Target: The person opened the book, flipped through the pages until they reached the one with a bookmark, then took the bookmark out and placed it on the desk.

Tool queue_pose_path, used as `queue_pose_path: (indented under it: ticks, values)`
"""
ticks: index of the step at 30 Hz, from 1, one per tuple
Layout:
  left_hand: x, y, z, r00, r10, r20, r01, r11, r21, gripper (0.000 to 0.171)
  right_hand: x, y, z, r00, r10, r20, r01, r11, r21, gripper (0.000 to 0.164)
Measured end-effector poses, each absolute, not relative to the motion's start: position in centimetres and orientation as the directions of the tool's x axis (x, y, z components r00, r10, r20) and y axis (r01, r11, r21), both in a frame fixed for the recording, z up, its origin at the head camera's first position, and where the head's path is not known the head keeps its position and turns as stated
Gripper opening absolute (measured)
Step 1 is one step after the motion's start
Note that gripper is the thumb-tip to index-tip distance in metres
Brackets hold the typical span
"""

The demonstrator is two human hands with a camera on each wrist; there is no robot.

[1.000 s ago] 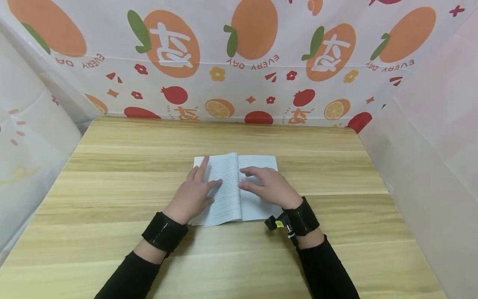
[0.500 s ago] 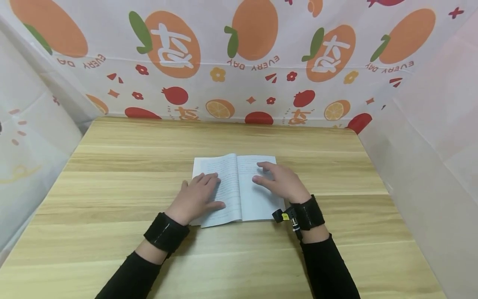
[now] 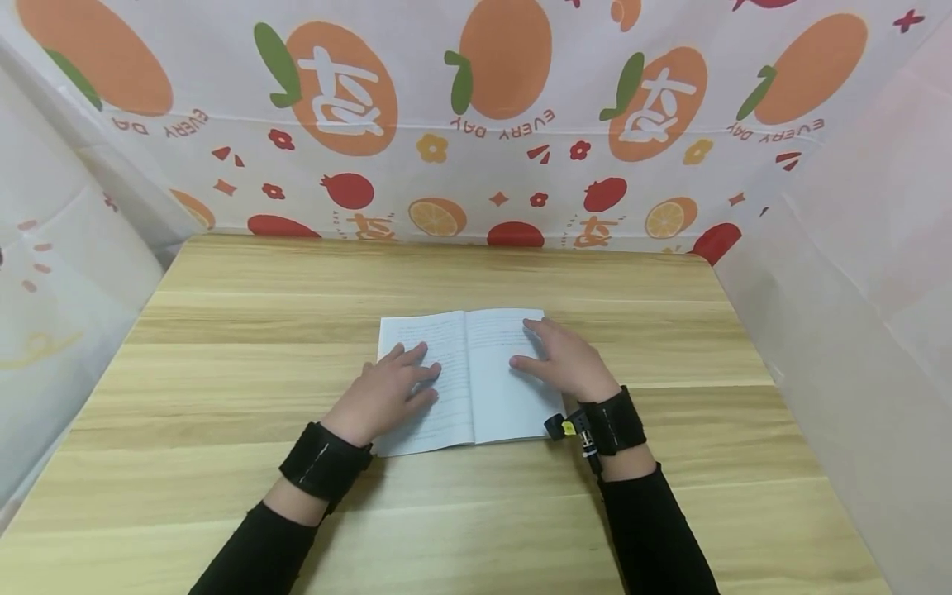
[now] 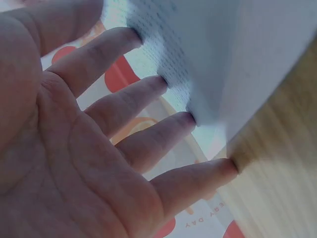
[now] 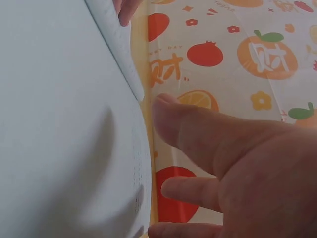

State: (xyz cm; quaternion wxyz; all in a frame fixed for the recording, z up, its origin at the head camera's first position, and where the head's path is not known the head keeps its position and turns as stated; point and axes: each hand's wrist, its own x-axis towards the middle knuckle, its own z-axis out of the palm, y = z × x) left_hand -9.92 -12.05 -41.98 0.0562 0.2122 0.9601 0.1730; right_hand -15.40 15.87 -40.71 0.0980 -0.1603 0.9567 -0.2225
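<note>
An open notebook with rows of small writing lies at the middle of the wooden table, both pages fairly flat. My left hand rests on the left page with its fingers spread; in the left wrist view several fingertips are against the written page and the outermost one is at the wood. Over the outer part of the right page is my right hand, its thumb and fingers loosely extended and holding nothing. In the right wrist view the thumb shows beside the page, which bears the hand's shadow.
The wooden table extends around the notebook on all sides. Behind it hangs a white curtain printed with fruit, and pale sheets hang at both sides. A black strap with a small camera circles the right wrist.
The left page, raised and curved near the spine before, now lies flatter and more aligned with the left side. My right hand has moved right, off the spine; my left hand's fingers have moved down the page.
</note>
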Motion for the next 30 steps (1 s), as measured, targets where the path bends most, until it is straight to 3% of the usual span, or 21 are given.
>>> queue_pose_path:
  ticks: [11, 30]
  values:
    - [-10.31, -11.7, -41.94, -0.897, 0.437, -0.062, 0.39, 0.851, 0.351, 0.058, -15.69, 16.02, -41.16, -0.916, -0.376, -0.141, -0.275, 0.844, -0.461, 0.078]
    - [-10.67, -11.77, -42.45, -0.886, 0.463, -0.031, 0.425, 0.835, 0.35, 0.057, -15.96, 16.08, -41.6, -0.925, -0.332, -0.186, -0.225, 0.872, -0.436, 0.085]
